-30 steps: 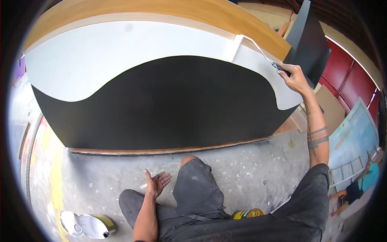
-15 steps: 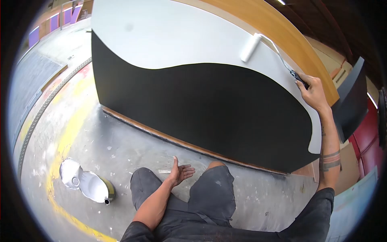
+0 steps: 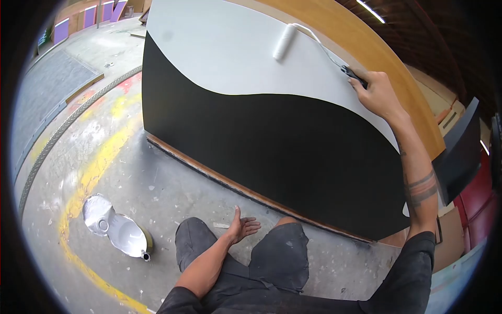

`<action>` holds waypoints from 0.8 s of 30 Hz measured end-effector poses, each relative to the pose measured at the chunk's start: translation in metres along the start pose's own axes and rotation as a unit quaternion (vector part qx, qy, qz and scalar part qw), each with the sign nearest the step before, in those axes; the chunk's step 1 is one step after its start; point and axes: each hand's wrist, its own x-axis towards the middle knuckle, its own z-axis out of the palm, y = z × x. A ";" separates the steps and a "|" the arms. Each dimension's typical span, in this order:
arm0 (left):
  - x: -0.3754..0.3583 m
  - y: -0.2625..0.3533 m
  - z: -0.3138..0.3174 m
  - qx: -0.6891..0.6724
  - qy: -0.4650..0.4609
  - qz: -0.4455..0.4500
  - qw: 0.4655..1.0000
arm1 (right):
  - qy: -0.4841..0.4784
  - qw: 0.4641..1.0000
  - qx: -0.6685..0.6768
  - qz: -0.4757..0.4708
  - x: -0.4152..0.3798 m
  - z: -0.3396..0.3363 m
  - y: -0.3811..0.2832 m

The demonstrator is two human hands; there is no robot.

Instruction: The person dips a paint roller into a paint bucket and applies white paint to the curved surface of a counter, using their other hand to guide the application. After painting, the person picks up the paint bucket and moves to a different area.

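Note:
My right hand (image 3: 377, 93) is closed around the dark handle of a small paint roller (image 3: 285, 42). The roller's white sleeve rests against the white upper part of a large panel (image 3: 225, 52), above the wavy line where its black lower part (image 3: 272, 152) begins. My left hand (image 3: 243, 227) hangs over my knees with its fingers stretched out, holding nothing. On the floor to the left lies an open container (image 3: 128, 235) with white paint inside and its pale lid-like flap (image 3: 98, 213) folded out.
A yellow line (image 3: 99, 165) runs along the paint-marked concrete floor (image 3: 178, 188). Beyond it a braided cable (image 3: 78, 110) curves across the left side. A dark curved piece (image 3: 460, 152) and a red padded surface (image 3: 473, 214) stand at the right.
My right hand has moved left and slightly up, carrying the roller along the white area. My left hand keeps its open pose. The view has shifted a little.

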 end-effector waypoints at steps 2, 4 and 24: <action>-0.002 0.002 0.001 0.002 0.007 0.002 1.000 | -0.003 1.000 -0.003 0.000 0.005 -0.001 0.002; -0.001 0.000 0.000 -0.007 0.015 -0.002 1.000 | -0.007 1.000 0.004 -0.009 0.010 0.001 0.002; -0.116 0.037 0.048 0.208 0.122 0.211 0.947 | 0.157 0.968 0.102 0.167 -0.261 -0.029 -0.048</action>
